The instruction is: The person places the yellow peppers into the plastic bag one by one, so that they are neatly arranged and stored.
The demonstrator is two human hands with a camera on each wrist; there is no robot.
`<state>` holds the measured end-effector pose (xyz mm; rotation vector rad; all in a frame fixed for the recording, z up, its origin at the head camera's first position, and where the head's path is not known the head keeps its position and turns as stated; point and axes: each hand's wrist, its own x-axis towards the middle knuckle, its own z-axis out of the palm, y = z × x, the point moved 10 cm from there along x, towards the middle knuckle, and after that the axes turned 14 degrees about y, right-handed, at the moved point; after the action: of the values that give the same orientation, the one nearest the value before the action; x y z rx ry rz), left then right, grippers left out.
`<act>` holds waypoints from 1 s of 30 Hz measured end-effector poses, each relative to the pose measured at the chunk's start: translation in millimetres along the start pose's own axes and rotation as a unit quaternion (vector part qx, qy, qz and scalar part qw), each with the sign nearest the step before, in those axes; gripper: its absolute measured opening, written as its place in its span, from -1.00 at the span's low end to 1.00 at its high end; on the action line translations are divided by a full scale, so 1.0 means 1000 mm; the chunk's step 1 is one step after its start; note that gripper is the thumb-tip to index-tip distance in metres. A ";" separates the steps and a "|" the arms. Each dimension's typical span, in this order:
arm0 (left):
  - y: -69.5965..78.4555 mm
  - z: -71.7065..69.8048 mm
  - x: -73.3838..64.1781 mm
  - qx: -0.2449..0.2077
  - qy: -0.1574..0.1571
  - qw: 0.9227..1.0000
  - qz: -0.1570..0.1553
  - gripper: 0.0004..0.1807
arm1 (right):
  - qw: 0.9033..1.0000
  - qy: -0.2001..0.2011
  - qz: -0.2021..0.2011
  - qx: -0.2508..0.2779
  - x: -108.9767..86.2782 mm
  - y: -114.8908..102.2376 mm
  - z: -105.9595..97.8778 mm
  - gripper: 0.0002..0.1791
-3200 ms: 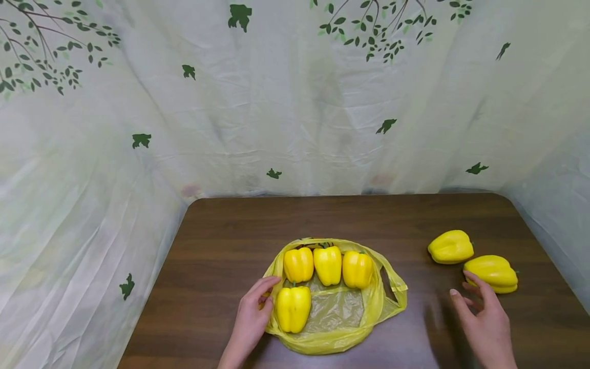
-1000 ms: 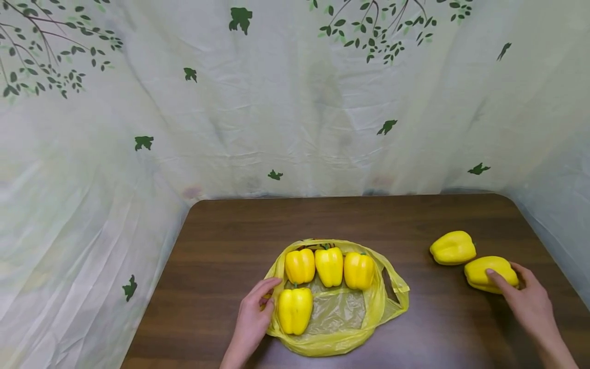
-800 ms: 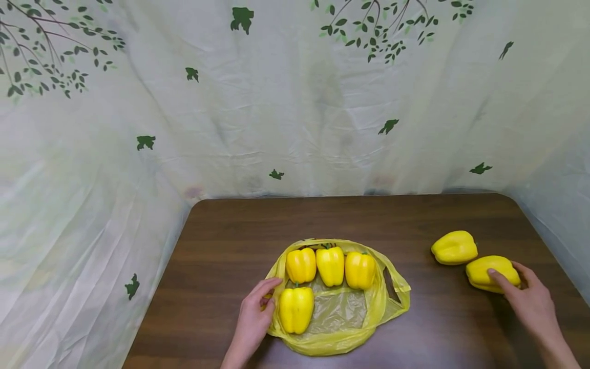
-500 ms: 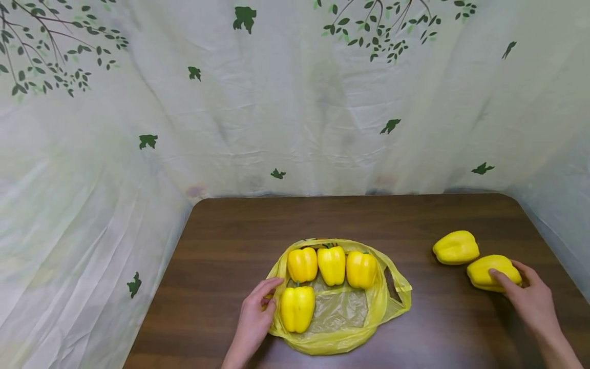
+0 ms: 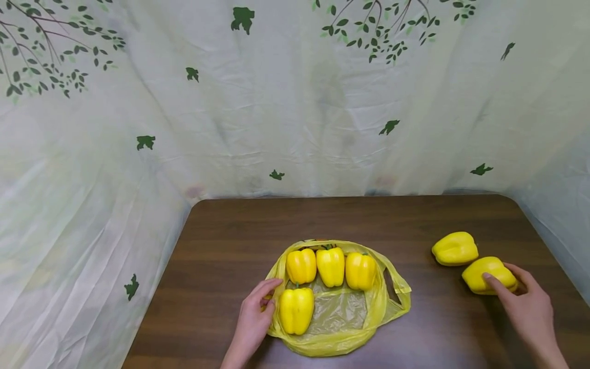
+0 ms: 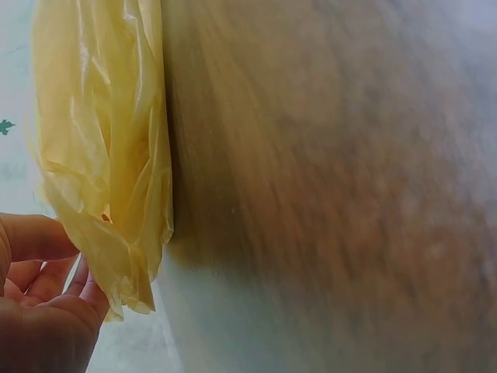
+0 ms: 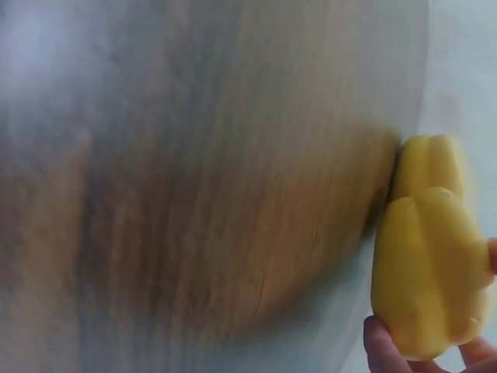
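Note:
A yellow plastic bag (image 5: 369, 320) lies with its mouth spread wide on the table. Inside it are several yellow bell peppers: three form a row at the back, and one bell pepper (image 5: 296, 311) sits at the front left. My left hand (image 5: 253, 319) holds the bag's left rim; the left wrist view shows thumb and fingers about the crumpled plastic (image 6: 116, 179). At the right, my right hand (image 5: 527, 307) grips the stem end of a loose bell pepper (image 7: 423, 272), low at the table. Its far-side fingers are partly hidden in the head view.
Just behind the gripped pepper, another yellow bell pepper (image 5: 455, 249) lies on its side. The brown wooden table (image 5: 230, 230) has rounded back corners. White curtains (image 5: 295, 113) with a green leaf print hang around it. One bag handle (image 5: 396, 292) sticks out to the right.
My right hand has gone from the left of the near loose pepper to its right end and grips it. That pepper has just shifted slightly left. The left hand stays at the bag.

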<state>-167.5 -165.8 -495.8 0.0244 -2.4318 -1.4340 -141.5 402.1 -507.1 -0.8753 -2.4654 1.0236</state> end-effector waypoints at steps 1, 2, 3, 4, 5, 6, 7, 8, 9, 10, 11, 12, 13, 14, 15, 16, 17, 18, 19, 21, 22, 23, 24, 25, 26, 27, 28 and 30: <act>0.000 0.000 0.000 0.000 0.000 1.000 -0.001 -0.51 | 1.000 0.002 -0.002 0.003 -0.002 -0.001 -0.001 -0.13; 0.000 0.000 0.000 -0.001 -0.001 1.000 -0.003 -0.50 | 1.000 0.004 -0.004 0.005 -0.004 -0.002 -0.001 -0.14; 0.000 0.000 0.000 -0.003 0.000 1.000 -0.004 -0.50 | 1.000 0.006 -0.006 0.009 -0.005 -0.002 -0.002 -0.15; 0.000 0.000 0.000 -0.004 -0.001 1.000 -0.004 -0.50 | 1.000 0.007 -0.006 0.015 -0.007 -0.003 -0.002 -0.16; 0.000 0.000 0.000 -0.005 -0.001 1.000 -0.005 -0.50 | 1.000 0.008 -0.006 0.020 -0.009 -0.004 -0.001 -0.17; 0.000 0.000 0.000 -0.007 0.000 1.000 -0.005 -0.51 | 1.000 0.009 -0.004 0.024 -0.011 -0.005 -0.001 -0.18; 0.000 0.000 0.000 -0.007 0.000 1.000 -0.005 -0.51 | 1.000 0.012 -0.004 0.027 -0.013 -0.006 -0.001 -0.19; 0.000 0.001 0.000 -0.008 0.000 1.000 -0.005 -0.51 | 0.999 0.013 -0.003 0.030 -0.015 -0.007 0.000 -0.20; 0.000 0.001 0.000 -0.008 0.000 1.000 -0.005 -0.51 | 0.999 0.014 -0.001 0.032 -0.016 -0.009 0.000 -0.20; 0.000 0.001 0.000 -0.008 0.000 1.000 -0.004 -0.50 | 0.999 0.014 0.001 0.035 -0.018 -0.010 0.000 -0.20; 0.000 0.001 0.000 -0.008 -0.001 1.000 -0.004 -0.50 | 0.999 0.014 0.002 0.036 -0.020 -0.012 0.001 -0.20; 0.000 0.001 0.000 -0.008 -0.002 1.000 -0.003 -0.50 | 0.999 0.012 0.003 0.038 -0.022 -0.014 0.001 -0.20; 0.000 0.001 0.000 -0.007 -0.002 1.000 -0.003 -0.50 | 0.999 0.010 0.001 0.040 -0.024 -0.016 0.002 -0.20; 0.000 0.001 0.000 -0.007 -0.002 1.000 -0.003 -0.50 | 0.999 0.008 -0.001 0.041 -0.026 -0.019 0.002 -0.20; 0.000 0.001 -0.001 -0.007 -0.003 1.000 -0.002 -0.50 | 0.999 0.005 -0.005 0.041 -0.028 -0.022 0.003 -0.20; 0.001 0.001 0.000 -0.007 -0.003 1.000 -0.001 -0.50 | 0.999 0.002 -0.009 0.044 -0.030 -0.025 0.004 -0.21; 0.001 0.001 0.000 -0.006 -0.003 1.000 0.000 -0.50 | 0.999 0.000 -0.014 0.045 -0.032 -0.029 0.004 -0.21; 0.001 0.001 0.000 -0.007 -0.003 1.000 0.001 -0.50 | 0.999 -0.002 -0.018 0.047 -0.034 -0.032 0.005 -0.22; 0.001 0.001 0.000 -0.008 -0.003 1.000 0.001 -0.50 | 0.999 -0.004 -0.022 0.049 -0.036 -0.035 0.006 -0.23; 0.001 0.001 0.000 -0.008 -0.004 1.000 0.003 -0.50 | 0.998 -0.008 -0.028 0.053 -0.039 -0.042 0.007 -0.23; 0.002 0.001 0.000 -0.008 -0.004 1.000 0.003 -0.50 | 0.998 -0.010 -0.031 0.055 -0.041 -0.045 0.008 -0.23; 0.001 0.001 0.000 -0.008 -0.005 1.000 0.002 -0.50 | 0.998 -0.014 -0.034 0.056 -0.042 -0.048 0.009 -0.23; 0.001 0.001 0.000 -0.008 -0.007 1.000 0.002 -0.49 | 0.998 -0.017 -0.037 0.057 -0.043 -0.051 0.010 -0.23; 0.001 0.001 0.000 -0.007 -0.008 1.000 0.001 -0.49 | 0.997 -0.022 -0.040 0.057 -0.045 -0.053 0.011 -0.23; 0.001 0.002 0.000 -0.007 -0.009 1.000 0.000 -0.49 | 0.997 -0.026 -0.043 0.058 -0.046 -0.056 0.012 -0.23; 0.000 0.002 0.000 -0.007 -0.009 1.000 -0.001 -0.49 | 0.997 -0.031 -0.046 0.060 -0.047 -0.059 0.013 -0.23; 0.000 0.002 0.000 -0.007 -0.009 1.000 -0.001 -0.49 | 0.996 -0.036 -0.049 0.063 -0.048 -0.061 0.013 -0.23; 0.000 0.002 0.000 -0.007 -0.008 1.000 -0.002 -0.49 | 0.995 -0.046 -0.057 0.064 -0.051 -0.067 0.016 -0.23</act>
<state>-167.7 -164.5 -497.0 0.0144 -2.4362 -1.4590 -139.1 323.9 -472.8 -0.6532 -2.4603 1.1911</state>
